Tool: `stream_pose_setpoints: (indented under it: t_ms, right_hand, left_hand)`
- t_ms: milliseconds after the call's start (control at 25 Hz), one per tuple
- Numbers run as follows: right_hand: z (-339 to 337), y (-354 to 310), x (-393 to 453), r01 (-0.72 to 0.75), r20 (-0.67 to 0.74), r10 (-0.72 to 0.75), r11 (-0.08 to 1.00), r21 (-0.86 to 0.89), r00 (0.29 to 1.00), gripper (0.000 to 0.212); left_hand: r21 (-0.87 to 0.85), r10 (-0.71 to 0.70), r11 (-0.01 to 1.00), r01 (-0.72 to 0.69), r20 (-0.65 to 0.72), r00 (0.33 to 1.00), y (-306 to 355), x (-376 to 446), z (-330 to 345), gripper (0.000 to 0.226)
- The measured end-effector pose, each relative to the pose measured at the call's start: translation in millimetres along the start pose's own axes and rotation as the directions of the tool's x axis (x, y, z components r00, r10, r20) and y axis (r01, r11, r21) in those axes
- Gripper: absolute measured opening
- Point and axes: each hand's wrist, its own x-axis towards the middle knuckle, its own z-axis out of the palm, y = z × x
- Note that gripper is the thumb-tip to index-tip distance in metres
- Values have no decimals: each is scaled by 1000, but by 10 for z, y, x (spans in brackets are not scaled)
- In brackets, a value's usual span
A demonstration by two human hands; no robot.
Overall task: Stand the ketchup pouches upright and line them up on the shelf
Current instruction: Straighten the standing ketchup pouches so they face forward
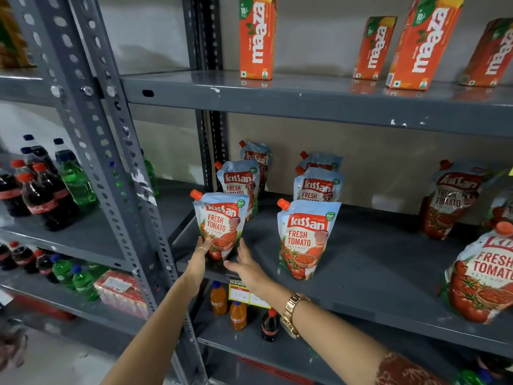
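Observation:
Several ketchup pouches stand on the grey middle shelf (361, 273). The front-left pouch (222, 220) is upright near the shelf's left front corner. My left hand (198, 262) touches its lower left side with its fingers. My right hand (247, 266) is open, fingers spread, just right of its base. Two more pouches stand in a row behind it, the nearer one (240, 182). A second row starts with an upright pouch (306, 237), with others behind (317, 184). At the right, one pouch leans against the back wall (449, 201) and another tilts at the front (483, 276).
Orange juice cartons (256, 37) stand on the shelf above. Cola and green soda bottles (47, 190) fill the left rack behind a grey slotted upright (111, 151). Small bottles (237, 315) and a yellow price tag (247, 294) sit below the shelf's front edge.

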Motion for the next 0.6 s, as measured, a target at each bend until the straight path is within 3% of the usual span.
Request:
stream_pose_setpoints:
  t_ms: [280,440,600]
  right_hand:
    - [-56,9,-28,26,38,-27,999,27,999,84]
    - [-54,21,-19,2,78,0,1000,-24,997,87]
    - [-76,29,-42,-27,93,38,993,-111,995,85]
  left_hand:
    - [24,13,1000,-13,20,1000,13,-60,34,55]
    - [126,-21,992,26,-41,999,-92,24,16,74]
    - [98,-57,993,64,-78,995,-91,54,54,62]
